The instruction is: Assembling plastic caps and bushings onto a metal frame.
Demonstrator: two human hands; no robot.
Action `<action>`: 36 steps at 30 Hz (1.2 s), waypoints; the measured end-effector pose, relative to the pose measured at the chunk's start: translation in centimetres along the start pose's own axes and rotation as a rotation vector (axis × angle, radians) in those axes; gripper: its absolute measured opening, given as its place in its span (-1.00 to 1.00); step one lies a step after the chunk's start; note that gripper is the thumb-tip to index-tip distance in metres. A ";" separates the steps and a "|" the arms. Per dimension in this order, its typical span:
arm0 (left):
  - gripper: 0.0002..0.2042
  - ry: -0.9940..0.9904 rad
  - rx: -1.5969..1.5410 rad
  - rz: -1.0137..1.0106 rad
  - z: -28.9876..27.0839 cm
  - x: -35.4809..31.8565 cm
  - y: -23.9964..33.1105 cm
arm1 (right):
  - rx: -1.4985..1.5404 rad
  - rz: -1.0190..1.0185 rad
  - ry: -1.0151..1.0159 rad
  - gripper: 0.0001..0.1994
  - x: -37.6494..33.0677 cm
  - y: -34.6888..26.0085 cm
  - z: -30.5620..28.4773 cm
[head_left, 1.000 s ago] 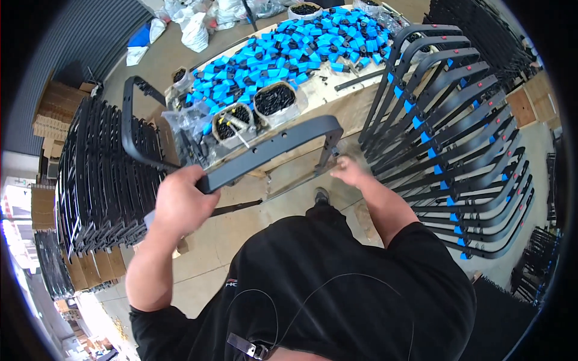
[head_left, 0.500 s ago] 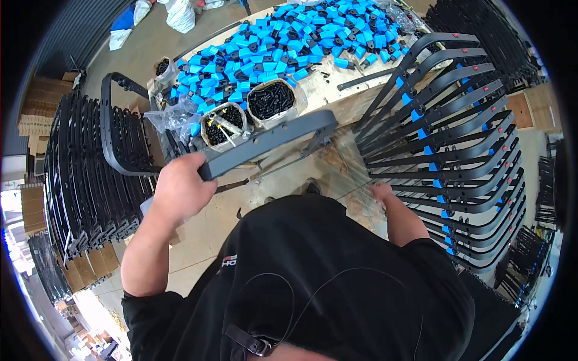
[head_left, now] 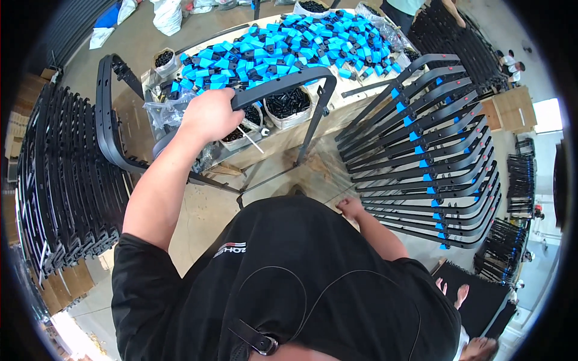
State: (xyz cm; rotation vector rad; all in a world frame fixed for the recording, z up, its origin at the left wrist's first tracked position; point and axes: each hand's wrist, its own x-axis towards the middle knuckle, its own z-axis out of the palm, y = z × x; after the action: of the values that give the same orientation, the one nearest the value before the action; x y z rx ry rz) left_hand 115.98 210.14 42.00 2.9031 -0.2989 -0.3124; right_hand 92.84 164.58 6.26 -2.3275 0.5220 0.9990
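Since the earlier frame, the left hand point(head_left: 211, 114) has lifted and swung outward toward the table, carrying the dark bent frame point(head_left: 277, 82) with it, while the right hand point(head_left: 350, 207) has drawn in closer to the body. From where I stand, the left fingers are wrapped over the near end of the frame's upper bar, though their undersides are hidden. The right fingers look curled, just beside the row of frames point(head_left: 451, 150), and I can't tell whether they grip anything. The bent frame hangs tilted in front of the worktable point(head_left: 343, 111), its upper bar passing before the open bin of black parts point(head_left: 288, 107) and its far leg slanting down toward the floor. By the left wrist sits a second bin point(head_left: 241, 143) with a metal tool point(head_left: 251, 139) lying across it, and a crumpled clear plastic bag point(head_left: 165, 111) rests near the table's left end. Blue and black pieces point(head_left: 283, 51) are heaped over the tabletop. A single frame point(head_left: 107, 129) stands left of the table, beside a dense stack of dark frames point(head_left: 66, 174). Beyond the table's far right corner, a co-worker point(head_left: 406, 5) has come into sight.
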 end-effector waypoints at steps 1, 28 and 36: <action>-0.69 -0.006 0.004 0.002 -0.2 0.0 -0.3 | -0.010 0.006 0.013 -0.63 -0.6 0.4 0.3; -0.79 0.915 -0.072 0.321 7.7 -7.1 0.6 | -0.309 -0.374 -0.114 -0.67 8.0 -9.3 -18.0; -0.83 0.526 -0.196 0.408 20.1 1.3 0.3 | 0.321 0.129 -0.983 -0.56 3.5 5.0 -14.2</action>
State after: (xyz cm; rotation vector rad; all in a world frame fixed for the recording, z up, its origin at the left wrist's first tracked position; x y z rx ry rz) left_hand 112.56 205.95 22.60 2.5260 -0.6987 0.4521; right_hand 100.04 151.50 10.16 -1.2975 0.3727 1.7791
